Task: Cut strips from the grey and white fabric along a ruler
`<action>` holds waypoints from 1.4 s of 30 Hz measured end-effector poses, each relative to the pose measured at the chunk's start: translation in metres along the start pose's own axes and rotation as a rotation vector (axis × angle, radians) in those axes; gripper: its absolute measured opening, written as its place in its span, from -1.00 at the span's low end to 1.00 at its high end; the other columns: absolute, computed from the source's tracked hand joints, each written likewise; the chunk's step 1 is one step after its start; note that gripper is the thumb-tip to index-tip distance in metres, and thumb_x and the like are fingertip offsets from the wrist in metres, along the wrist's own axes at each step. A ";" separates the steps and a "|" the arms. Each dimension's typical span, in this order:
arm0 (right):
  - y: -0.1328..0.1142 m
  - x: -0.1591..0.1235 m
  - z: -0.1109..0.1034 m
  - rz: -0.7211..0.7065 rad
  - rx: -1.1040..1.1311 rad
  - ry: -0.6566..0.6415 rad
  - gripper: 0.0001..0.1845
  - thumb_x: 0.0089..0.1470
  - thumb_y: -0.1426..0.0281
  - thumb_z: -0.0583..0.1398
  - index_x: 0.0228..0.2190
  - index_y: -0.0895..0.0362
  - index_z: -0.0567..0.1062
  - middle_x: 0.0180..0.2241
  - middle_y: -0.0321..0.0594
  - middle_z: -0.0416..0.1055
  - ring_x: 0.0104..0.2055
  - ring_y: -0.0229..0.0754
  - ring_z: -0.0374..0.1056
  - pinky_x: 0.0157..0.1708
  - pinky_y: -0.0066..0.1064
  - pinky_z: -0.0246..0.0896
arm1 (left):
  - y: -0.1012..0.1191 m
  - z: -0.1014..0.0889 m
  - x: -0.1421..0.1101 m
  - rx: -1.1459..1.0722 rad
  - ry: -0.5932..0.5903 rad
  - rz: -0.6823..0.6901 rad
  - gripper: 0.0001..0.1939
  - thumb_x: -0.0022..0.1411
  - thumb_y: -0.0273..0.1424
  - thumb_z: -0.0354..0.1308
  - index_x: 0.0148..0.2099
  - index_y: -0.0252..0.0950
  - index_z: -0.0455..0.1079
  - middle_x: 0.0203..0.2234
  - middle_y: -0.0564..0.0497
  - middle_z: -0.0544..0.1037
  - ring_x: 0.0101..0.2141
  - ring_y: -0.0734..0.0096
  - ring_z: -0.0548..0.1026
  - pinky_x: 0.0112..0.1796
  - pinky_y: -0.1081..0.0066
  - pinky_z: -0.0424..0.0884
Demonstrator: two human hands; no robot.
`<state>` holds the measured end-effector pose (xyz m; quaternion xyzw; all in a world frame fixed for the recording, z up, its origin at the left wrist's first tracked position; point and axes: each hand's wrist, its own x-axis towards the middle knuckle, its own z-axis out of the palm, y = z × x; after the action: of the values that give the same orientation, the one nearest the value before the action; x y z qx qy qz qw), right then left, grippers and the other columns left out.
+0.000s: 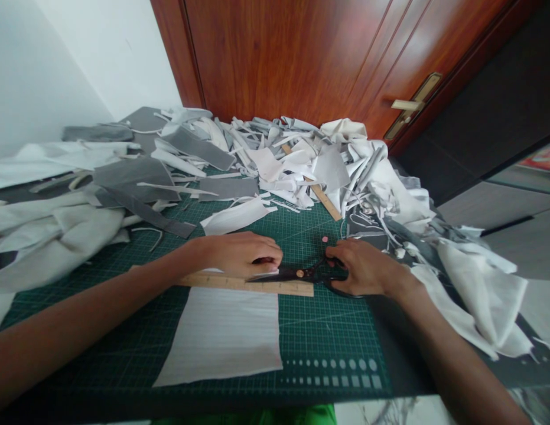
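Note:
My right hand [363,265] grips black scissors [314,274] by their handles, the blades pointing left over the wooden ruler [296,288]. Across a white piece of faintly striped fabric [230,330] lies that ruler, and the fabric's lower part spreads toward me. My left hand [239,255] is closed just above the ruler, its fingers curled on the fabric's far edge by the blade tips. How much fabric is between those fingers is partly hidden. Under everything is a green cutting mat [332,336] with a printed grid.
White and grey fabric scraps [275,159] are heaped along the back, with a second wooden ruler [325,202] among them. Crumpled white cloth lies at left [57,230] and right [482,283]. Behind stands a brown wooden door [292,59] with a handle [407,105].

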<state>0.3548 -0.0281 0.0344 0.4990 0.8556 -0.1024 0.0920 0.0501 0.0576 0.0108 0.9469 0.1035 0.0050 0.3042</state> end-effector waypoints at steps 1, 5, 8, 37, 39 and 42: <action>-0.002 0.000 -0.001 0.004 -0.006 -0.007 -0.72 0.10 0.21 0.32 -0.21 0.13 0.55 -0.20 -0.04 0.57 -0.14 0.05 0.49 -0.07 -0.21 0.25 | -0.001 0.001 0.000 -0.007 0.005 -0.003 -0.78 0.57 -0.37 0.05 -0.21 -0.23 0.40 -0.25 0.02 0.53 -0.24 0.35 0.50 -0.17 0.41 0.32; -0.008 0.001 -0.005 0.026 -0.021 -0.034 -0.71 0.10 0.20 0.32 -0.22 0.14 0.55 -0.20 -0.04 0.57 -0.13 0.07 0.49 -0.07 -0.21 0.24 | -0.004 0.003 0.000 -0.020 0.030 0.000 -0.79 0.54 -0.38 0.07 -0.23 -0.23 0.39 -0.30 0.03 0.52 -0.28 0.37 0.49 -0.21 0.41 0.31; -0.009 0.001 -0.005 0.032 -0.035 -0.046 -0.71 0.11 0.19 0.32 -0.23 0.14 0.56 -0.21 -0.03 0.58 -0.12 0.07 0.50 -0.06 -0.22 0.24 | -0.005 0.004 0.000 -0.034 0.051 0.007 -0.80 0.53 -0.38 0.08 -0.24 -0.23 0.40 -0.32 0.04 0.52 -0.29 0.36 0.49 -0.22 0.41 0.31; -0.003 0.002 -0.004 -0.002 0.023 -0.030 -0.79 0.15 0.24 0.31 -0.45 0.08 0.53 -0.40 -0.13 0.60 -0.30 -0.05 0.51 -0.34 -0.35 0.11 | -0.005 -0.001 0.001 -0.095 0.042 0.015 -0.75 0.52 -0.34 0.07 -0.28 -0.24 0.38 -0.35 0.03 0.51 -0.31 0.36 0.49 -0.23 0.40 0.32; -0.003 0.002 -0.003 -0.006 0.022 -0.026 -0.79 0.15 0.24 0.31 -0.45 0.08 0.53 -0.41 -0.13 0.60 -0.29 -0.05 0.52 -0.33 -0.35 0.11 | -0.006 -0.001 0.001 -0.108 0.056 0.020 -0.75 0.51 -0.34 0.09 -0.28 -0.23 0.40 -0.36 0.03 0.52 -0.33 0.36 0.48 -0.24 0.40 0.32; -0.003 0.002 -0.004 -0.004 0.023 -0.029 -0.80 0.15 0.24 0.32 -0.44 0.08 0.54 -0.40 -0.14 0.60 -0.30 -0.06 0.52 -0.34 -0.35 0.11 | -0.007 0.000 0.001 -0.129 0.080 0.021 -0.77 0.49 -0.33 0.12 -0.29 -0.23 0.43 -0.37 0.03 0.54 -0.34 0.35 0.48 -0.25 0.39 0.32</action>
<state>0.3508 -0.0266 0.0376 0.4969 0.8539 -0.1199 0.0983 0.0496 0.0633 0.0071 0.9254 0.1051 0.0529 0.3604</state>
